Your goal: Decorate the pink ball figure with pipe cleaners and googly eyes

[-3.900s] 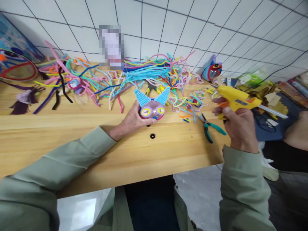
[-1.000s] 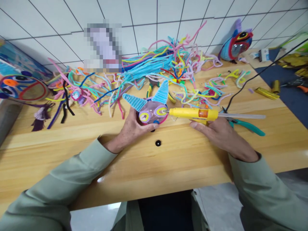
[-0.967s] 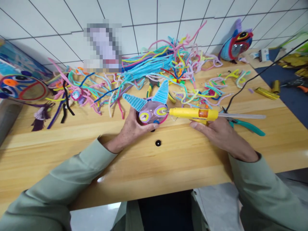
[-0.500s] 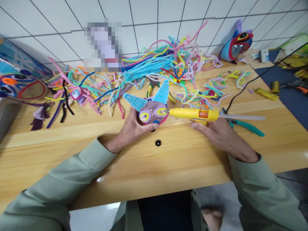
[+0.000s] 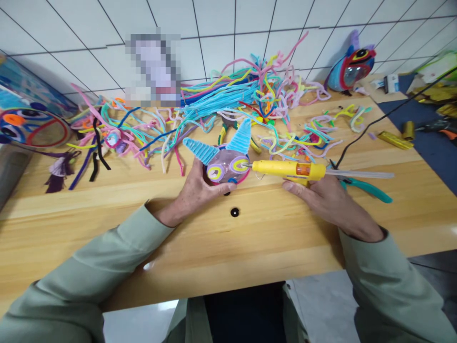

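Nozzle [image 5: 247, 165] of the yellow glue gun [image 5: 274, 167] pointed leftward at the eye [image 5: 234, 165] on the right side of the clear craft figure [image 5: 227, 157]; whether it touched, you could not tell from this angle. Your left hand [image 5: 198, 193] gripped the figure, its thumb along the lower front edge and its fingers mostly hidden behind. Your right hand [image 5: 330, 197] was closed around the gun's handle, so the figure lay to its left, well apart from it, with the gun spanning between. The gun's long axis ran crosswise to you, nearly level, a glue stick [image 5: 364, 175] jutting from its rear. The figure's blue ears [image 5: 240, 138] angled away from you, toward the wall. Teal-handled pliers [image 5: 371, 189] lay just beside your right hand, and a black disc [image 5: 234, 212] rested on the table [image 5: 200, 252], on your side of the figure
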`<action>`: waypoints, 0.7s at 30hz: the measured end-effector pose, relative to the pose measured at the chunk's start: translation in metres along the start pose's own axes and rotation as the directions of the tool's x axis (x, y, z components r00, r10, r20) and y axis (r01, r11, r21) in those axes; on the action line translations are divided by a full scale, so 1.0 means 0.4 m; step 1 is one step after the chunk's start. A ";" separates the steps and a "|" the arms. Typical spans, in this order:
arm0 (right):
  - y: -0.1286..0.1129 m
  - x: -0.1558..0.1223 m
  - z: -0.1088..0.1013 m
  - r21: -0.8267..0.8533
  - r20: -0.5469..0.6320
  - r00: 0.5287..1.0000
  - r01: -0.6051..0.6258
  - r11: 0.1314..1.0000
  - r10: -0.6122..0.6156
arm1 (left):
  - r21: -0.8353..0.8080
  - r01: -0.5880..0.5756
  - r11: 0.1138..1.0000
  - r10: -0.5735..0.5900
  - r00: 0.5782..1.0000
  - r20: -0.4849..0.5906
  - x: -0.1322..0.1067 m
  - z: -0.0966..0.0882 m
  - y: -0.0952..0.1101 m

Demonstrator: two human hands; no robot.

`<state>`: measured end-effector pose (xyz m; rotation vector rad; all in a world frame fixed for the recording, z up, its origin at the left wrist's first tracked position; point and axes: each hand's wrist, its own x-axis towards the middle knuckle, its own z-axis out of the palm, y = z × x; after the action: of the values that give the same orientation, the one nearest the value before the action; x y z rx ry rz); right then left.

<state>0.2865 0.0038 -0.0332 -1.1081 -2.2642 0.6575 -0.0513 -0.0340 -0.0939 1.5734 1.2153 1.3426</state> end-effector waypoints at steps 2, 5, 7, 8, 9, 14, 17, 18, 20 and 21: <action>0.002 0.000 0.002 0.000 -0.001 1.000 0.006 1.000 -0.006 | -0.004 -0.004 1.000 0.004 1.000 -0.001 0.000 0.001 0.001; 0.004 0.001 0.003 -0.008 0.001 1.000 0.015 1.000 -0.015 | -0.003 -0.004 1.000 0.004 1.000 -0.008 0.000 0.002 0.003; 0.004 0.001 0.004 -0.008 -0.008 0.999 0.033 0.999 -0.033 | 0.006 0.000 1.000 0.000 1.000 -0.010 0.000 0.002 0.003; 0.004 0.001 0.004 -0.005 -0.011 0.999 0.042 0.999 -0.042 | 0.009 0.000 1.000 0.000 1.000 -0.007 0.000 0.002 0.003; 0.004 0.002 0.004 0.000 -0.012 0.999 0.047 0.999 -0.047 | 0.009 -0.002 1.000 0.002 1.000 -0.004 0.000 0.001 0.002; 0.007 0.001 0.001 0.037 -0.004 1.000 0.017 0.999 -0.016 | 0.020 0.007 1.000 -0.006 1.000 -0.012 -0.001 0.000 0.001; 0.001 0.004 -0.008 0.096 0.008 0.999 -0.041 0.995 0.041 | 0.011 0.011 1.000 -0.011 1.000 -0.007 -0.001 0.002 0.004; -0.005 0.006 -0.012 0.134 0.015 0.998 -0.059 0.989 0.058 | 0.006 0.011 1.000 -0.011 1.000 -0.006 0.000 0.002 0.005; -0.020 0.010 -0.019 0.240 0.029 0.996 -0.090 0.966 0.086 | 0.014 0.016 1.000 -0.015 1.000 -0.003 0.002 0.003 0.007; -0.029 0.011 -0.022 0.294 0.030 0.994 -0.106 0.950 0.101 | 0.027 0.020 0.999 -0.020 1.000 0.001 0.003 0.002 0.008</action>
<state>0.2833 0.0028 -0.0185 -1.0795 -2.0445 1.0129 -0.0497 -0.0338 -0.0907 1.5767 1.2503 1.3176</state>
